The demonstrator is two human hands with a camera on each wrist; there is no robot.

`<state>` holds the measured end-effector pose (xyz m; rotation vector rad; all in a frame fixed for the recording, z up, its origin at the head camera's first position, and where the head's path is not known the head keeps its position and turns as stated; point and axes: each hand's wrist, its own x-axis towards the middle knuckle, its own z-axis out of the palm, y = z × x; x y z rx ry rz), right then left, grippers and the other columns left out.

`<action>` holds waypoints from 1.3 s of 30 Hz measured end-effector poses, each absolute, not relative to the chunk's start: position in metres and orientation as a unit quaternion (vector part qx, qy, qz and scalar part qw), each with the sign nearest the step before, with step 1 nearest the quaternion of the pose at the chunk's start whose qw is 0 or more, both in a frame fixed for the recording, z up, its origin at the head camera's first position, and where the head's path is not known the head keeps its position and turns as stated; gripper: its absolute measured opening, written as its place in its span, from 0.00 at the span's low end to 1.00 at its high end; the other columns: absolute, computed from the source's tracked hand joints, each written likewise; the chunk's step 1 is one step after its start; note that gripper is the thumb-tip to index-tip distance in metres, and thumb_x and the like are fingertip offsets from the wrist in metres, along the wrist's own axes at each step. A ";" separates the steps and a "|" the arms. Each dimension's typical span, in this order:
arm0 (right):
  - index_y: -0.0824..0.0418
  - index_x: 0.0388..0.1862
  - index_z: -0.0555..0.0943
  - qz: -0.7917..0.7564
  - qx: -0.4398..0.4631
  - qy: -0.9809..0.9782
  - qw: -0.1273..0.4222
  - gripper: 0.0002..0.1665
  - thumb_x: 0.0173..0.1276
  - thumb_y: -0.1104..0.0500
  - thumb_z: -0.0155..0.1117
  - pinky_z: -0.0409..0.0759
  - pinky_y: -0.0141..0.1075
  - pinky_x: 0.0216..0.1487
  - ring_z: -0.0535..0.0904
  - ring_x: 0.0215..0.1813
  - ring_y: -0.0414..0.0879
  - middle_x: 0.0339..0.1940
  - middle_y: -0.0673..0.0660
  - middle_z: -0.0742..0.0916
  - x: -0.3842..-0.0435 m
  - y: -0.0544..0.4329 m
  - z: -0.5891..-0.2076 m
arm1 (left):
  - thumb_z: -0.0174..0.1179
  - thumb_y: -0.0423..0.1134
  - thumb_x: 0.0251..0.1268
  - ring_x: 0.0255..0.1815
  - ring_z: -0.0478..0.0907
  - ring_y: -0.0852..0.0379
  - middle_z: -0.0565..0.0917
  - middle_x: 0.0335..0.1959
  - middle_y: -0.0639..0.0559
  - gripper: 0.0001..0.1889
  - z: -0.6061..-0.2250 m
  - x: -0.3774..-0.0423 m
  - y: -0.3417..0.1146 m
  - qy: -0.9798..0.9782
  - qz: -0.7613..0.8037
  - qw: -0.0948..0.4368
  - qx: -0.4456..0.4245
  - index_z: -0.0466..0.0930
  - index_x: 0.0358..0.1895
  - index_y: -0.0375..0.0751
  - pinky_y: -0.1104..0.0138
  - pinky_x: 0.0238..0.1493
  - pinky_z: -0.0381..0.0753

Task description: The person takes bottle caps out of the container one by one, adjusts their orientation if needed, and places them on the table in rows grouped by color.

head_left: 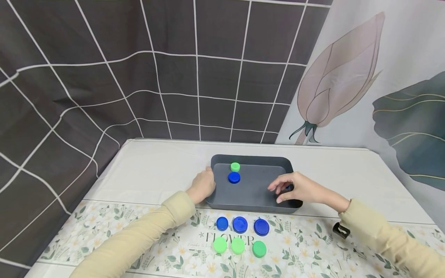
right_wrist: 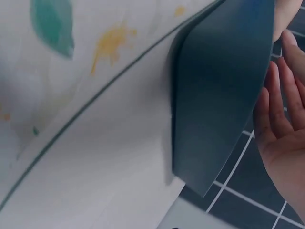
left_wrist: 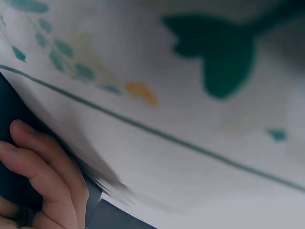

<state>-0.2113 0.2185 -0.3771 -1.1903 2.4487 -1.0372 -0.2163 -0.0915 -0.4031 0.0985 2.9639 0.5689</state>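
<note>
A dark grey rectangular tray (head_left: 248, 195) lies on the table, holding a green bottle cap (head_left: 235, 166) and a blue bottle cap (head_left: 234, 177) towards its left. My left hand (head_left: 203, 185) grips the tray's left rim; its curled fingers (left_wrist: 55, 174) show against the tray in the left wrist view. Over the tray's right side is my right hand (head_left: 299, 188), fingers loosely bent and apart, nothing between them. A bit of blue (head_left: 289, 187) shows past those fingers, mostly hidden. In the right wrist view, the tray wall (right_wrist: 214, 100) stands beside the right hand (right_wrist: 286, 124).
In front of the tray, three blue caps (head_left: 240, 224) form a row, with three green caps (head_left: 238, 245) in a row nearer me. A small black object (head_left: 341, 230) lies by the right sleeve. Dark gridded curtain (head_left: 174, 77) hangs behind the table.
</note>
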 end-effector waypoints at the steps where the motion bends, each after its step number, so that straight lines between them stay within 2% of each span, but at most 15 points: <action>1: 0.66 0.47 0.83 -0.355 -0.406 0.834 0.117 0.20 0.56 0.59 0.73 0.84 0.32 0.42 0.83 0.39 0.40 0.42 0.60 0.88 -0.214 0.220 -0.378 | 0.49 0.27 0.66 0.19 0.77 0.53 0.80 0.24 0.38 0.19 -0.403 -0.216 -0.092 0.980 0.188 0.061 0.033 0.64 0.58 0.20 0.71 0.17 0.78; 9: 0.67 0.47 0.82 -0.356 -0.440 0.811 0.148 0.23 0.53 0.60 0.75 0.84 0.37 0.42 0.83 0.38 0.45 0.41 0.62 0.87 -0.237 0.231 -0.381 | 0.49 0.27 0.66 0.19 0.78 0.53 0.80 0.25 0.37 0.20 -0.404 -0.217 -0.091 0.981 0.183 0.060 0.033 0.64 0.59 0.19 0.70 0.18 0.78; 20: 0.67 0.46 0.83 -0.334 -0.414 0.826 0.185 0.22 0.51 0.61 0.76 0.84 0.40 0.43 0.84 0.39 0.45 0.41 0.62 0.88 -0.263 0.236 -0.378 | 0.49 0.27 0.66 0.21 0.78 0.52 0.80 0.27 0.37 0.17 -0.403 -0.217 -0.091 0.979 0.190 0.061 0.033 0.66 0.55 0.21 0.70 0.18 0.78; 27: 0.65 0.45 0.83 -0.314 -0.421 0.827 0.200 0.22 0.50 0.60 0.77 0.83 0.38 0.44 0.84 0.39 0.47 0.41 0.60 0.88 -0.273 0.236 -0.379 | 0.50 0.27 0.65 0.22 0.79 0.51 0.81 0.28 0.36 0.20 -0.403 -0.217 -0.091 0.981 0.184 0.057 0.033 0.64 0.58 0.19 0.68 0.21 0.80; 39: 0.61 0.44 0.84 -0.258 -0.422 0.845 0.203 0.22 0.48 0.59 0.78 0.82 0.35 0.46 0.81 0.41 0.44 0.41 0.54 0.89 -0.286 0.239 -0.378 | 0.50 0.27 0.65 0.21 0.77 0.52 0.79 0.26 0.38 0.15 -0.403 -0.217 -0.091 0.980 0.190 0.055 0.033 0.67 0.52 0.22 0.68 0.20 0.79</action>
